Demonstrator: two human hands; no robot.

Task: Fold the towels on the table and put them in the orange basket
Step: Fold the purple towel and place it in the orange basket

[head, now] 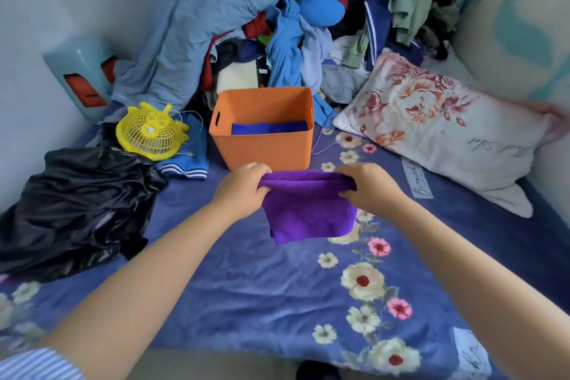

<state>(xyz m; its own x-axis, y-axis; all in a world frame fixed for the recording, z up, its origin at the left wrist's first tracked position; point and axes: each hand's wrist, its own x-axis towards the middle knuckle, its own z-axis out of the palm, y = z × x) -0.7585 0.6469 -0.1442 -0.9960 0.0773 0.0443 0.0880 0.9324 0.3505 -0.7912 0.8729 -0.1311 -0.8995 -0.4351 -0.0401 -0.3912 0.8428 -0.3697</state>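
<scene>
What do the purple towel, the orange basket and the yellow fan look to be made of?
Purple towel: soft napped cloth, likely microfibre or terry; matte, it drapes limply from both hands.
Orange basket: probably moulded plastic; smooth matte walls, rigid rim, cut-out handle slot.
Yellow fan: hard plastic, judging by its thin moulded grille.

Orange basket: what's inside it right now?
Inside the orange basket lies a folded blue towel on the far side. The near wall hides the rest of the floor, so anything there or underneath cannot be seen.
</scene>
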